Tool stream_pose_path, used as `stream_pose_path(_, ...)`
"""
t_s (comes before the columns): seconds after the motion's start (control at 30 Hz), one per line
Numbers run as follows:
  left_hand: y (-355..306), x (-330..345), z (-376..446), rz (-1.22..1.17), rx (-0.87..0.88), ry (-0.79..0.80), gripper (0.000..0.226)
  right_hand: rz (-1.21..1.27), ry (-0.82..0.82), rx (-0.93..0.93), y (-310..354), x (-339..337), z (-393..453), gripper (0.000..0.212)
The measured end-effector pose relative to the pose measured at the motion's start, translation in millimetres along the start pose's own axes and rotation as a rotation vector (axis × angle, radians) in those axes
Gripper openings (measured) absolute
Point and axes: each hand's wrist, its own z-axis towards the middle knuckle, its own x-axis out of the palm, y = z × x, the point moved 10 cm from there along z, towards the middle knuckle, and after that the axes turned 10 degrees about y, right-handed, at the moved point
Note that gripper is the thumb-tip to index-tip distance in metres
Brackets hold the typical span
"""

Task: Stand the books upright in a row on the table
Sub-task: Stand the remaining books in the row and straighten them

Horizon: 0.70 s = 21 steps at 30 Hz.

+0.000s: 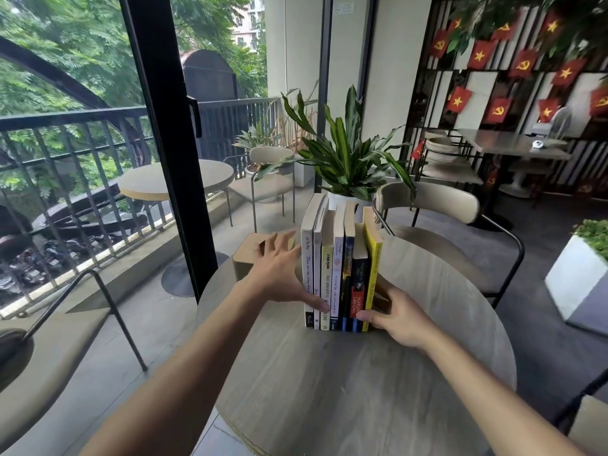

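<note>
Several books (340, 268) stand upright, spines toward me, in a tight row on the round grey wooden table (329, 373). Spines run from white at the left through pale yellow, white, dark blue and black to bright yellow at the right. My left hand (279, 274) presses flat against the leftmost white book, fingers spread, thumb across the lower spines. My right hand (398, 315) holds the row's right end, fingers behind the yellow book, thumb on the front of the spines near the table. The row is squeezed between both hands.
A light wooden box (245, 261) sits on the table just left of the books, behind my left hand. A beige chair (437, 205) stands behind the table, with a potted plant (345, 159) beyond it. A glass door frame (164, 126) is at the left and a white planter (579, 284) at the right.
</note>
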Motion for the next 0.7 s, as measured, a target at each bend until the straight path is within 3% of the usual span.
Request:
stream_pose_path(0.4,8,3,15,-0.121,-0.012,0.049,0.125,0.035,-0.031,0.014,-4,1,15,0.082)
stream_pose_path(0.6,-13,-12,6,-0.124,0.054,-0.039,0.08,0.042,-0.009,0.032,-2,2,13,0.084)
stream_pose_path(0.7,-19,-13,4,-0.148,0.072,-0.069,0.075,0.039,-0.006,0.05,-2,0,13,0.084)
